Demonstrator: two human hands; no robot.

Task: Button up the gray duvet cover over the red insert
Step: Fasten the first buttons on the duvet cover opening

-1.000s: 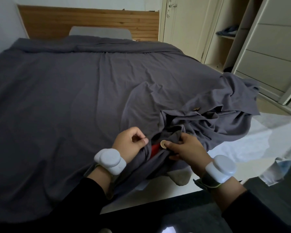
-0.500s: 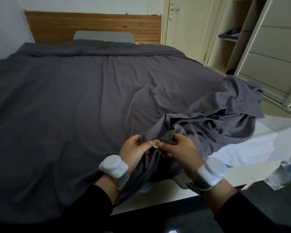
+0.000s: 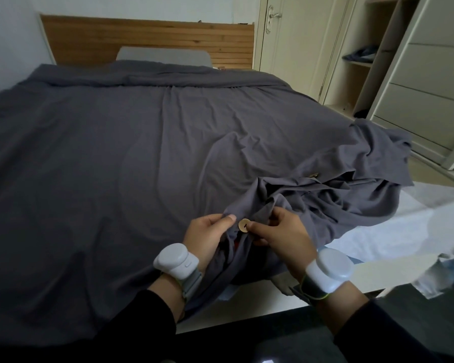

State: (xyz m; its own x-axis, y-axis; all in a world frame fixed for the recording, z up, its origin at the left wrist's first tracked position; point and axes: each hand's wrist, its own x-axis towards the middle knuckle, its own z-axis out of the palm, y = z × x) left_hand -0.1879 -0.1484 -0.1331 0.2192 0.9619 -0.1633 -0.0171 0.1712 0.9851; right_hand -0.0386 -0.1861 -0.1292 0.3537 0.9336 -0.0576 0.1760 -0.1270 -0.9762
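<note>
While the gray duvet cover [image 3: 142, 153] lay spread over most of the bed, its near right corner was bunched into loose folds at the foot edge, and both hands were there. A round tan button [image 3: 244, 225] sat face-up on the cover's hem between them. Just below it a thin sliver of the red insert [image 3: 236, 243] showed through a gap in the gray cloth. The left hand [image 3: 207, 238] pinched a fold of the cover between thumb and curled fingers, its thumb tip just beside the button's left rim. The right hand [image 3: 278, 235] held the button from the other side, thumb tip against its right rim and the other fingers curled into the cloth; how they lay behind the button could not be told. Farther right, among the crumpled folds, a second button [image 3: 313, 175] peeked out.

White wrist devices [image 3: 174, 260] were strapped above black sleeves [image 3: 142, 318]. A white sheet [image 3: 404, 231] lay bare beyond the rumpled corner. At the far end stood a wooden headboard [image 3: 142, 32] with a gray pillow [image 3: 163, 53] against it, and to the right a cream door [image 3: 294, 35] and a wardrobe [image 3: 430, 87] with open shelves and drawers.
</note>
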